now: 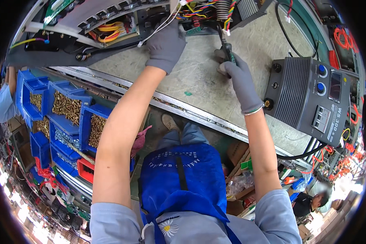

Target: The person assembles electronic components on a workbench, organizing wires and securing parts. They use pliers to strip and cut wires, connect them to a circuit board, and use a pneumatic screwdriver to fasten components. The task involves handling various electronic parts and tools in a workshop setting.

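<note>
Your workbench point(199, 81) is a flat, pale, scuffed surface with a metal rail along its near edge. At its far end lies the open chassis point(110, 24), grey sheet metal packed with yellow, red and blue wires. To your right on the bench sits a dark grey ribbed box-shaped unit point(309, 97) with blue knobs. At your left, blue plastic bins point(69, 110) hold heaps of brass-coloured screws; one holds silvery ones. Your left hand point(166, 44), in a grey knit glove, rests on the chassis edge, fingers curled together over white wires. Your right hand point(240, 79), gloved alike, is clamped around a green-handled screwdriver point(227, 49), its tip at the chassis.
</note>
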Demonstrator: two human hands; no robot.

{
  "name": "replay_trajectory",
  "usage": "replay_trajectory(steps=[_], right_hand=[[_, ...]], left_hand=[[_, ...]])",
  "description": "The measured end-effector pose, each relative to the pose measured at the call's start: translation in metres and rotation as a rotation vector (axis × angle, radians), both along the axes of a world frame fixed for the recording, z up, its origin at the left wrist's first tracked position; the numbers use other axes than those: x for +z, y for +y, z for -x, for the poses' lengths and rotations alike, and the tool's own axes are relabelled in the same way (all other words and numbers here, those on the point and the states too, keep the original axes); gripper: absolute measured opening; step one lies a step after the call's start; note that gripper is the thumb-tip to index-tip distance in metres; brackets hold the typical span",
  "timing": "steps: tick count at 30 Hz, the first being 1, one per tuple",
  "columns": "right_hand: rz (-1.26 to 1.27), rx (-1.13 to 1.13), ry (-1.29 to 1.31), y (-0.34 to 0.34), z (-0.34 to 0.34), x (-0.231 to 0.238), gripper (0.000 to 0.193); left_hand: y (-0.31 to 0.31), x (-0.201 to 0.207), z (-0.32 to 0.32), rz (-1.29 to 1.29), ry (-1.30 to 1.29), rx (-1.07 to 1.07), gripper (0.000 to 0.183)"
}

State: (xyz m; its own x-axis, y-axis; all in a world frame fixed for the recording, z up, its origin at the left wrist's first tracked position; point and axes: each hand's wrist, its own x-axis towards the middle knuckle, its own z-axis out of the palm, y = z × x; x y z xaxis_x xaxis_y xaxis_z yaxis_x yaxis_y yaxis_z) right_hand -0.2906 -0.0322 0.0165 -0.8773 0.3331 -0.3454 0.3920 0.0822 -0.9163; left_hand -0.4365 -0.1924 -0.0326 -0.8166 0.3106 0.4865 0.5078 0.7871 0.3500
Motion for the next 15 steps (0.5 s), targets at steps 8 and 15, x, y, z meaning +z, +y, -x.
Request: replay_trajectory(steps=[8,15], right_hand=[[0.18,-0.028,0.026,-0.002,0.011,-0.005,0.039],[0.16,-0.135,0.03,-0.005,0.038,-0.007,0.032]], left_hand=[[-0.025,-0.026,0.025,-0.081,0.008,-0.13,0.028],[-0.019,-0.031,0.027,-0.143,-0.015,-0.054,0.025]])
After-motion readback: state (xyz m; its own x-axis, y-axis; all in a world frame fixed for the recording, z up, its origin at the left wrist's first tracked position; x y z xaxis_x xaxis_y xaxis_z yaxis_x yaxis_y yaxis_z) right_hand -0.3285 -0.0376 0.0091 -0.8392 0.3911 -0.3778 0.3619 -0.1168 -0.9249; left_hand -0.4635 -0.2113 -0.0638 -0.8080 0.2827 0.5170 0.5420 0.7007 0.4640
